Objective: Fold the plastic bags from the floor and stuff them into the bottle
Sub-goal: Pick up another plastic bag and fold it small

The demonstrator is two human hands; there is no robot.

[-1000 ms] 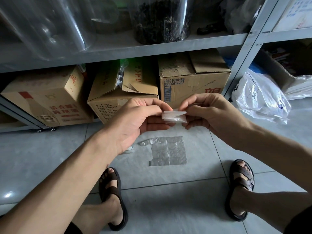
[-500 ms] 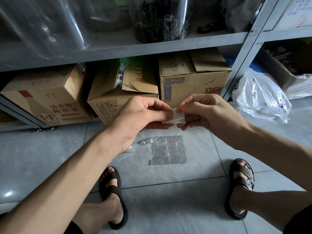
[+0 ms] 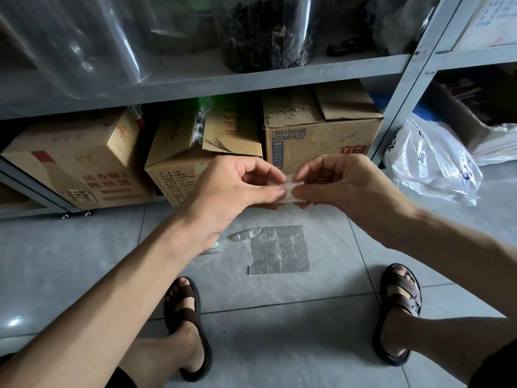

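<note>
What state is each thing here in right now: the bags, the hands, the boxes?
folded bag, folded small, held in the air between both hands.
left hand, pinching the bag's left end.
right hand, pinching its right end.
clear bag on the floor, lying flat, creased, untouched.
white bag by the shelf, crumpled, not folded.
middle cardboard box, top flaps open.

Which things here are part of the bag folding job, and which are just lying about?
Job: folded bag, pinched by left hand and right hand; flat bag on the floor.
Lying about: boxes, jar, white bag.
</note>
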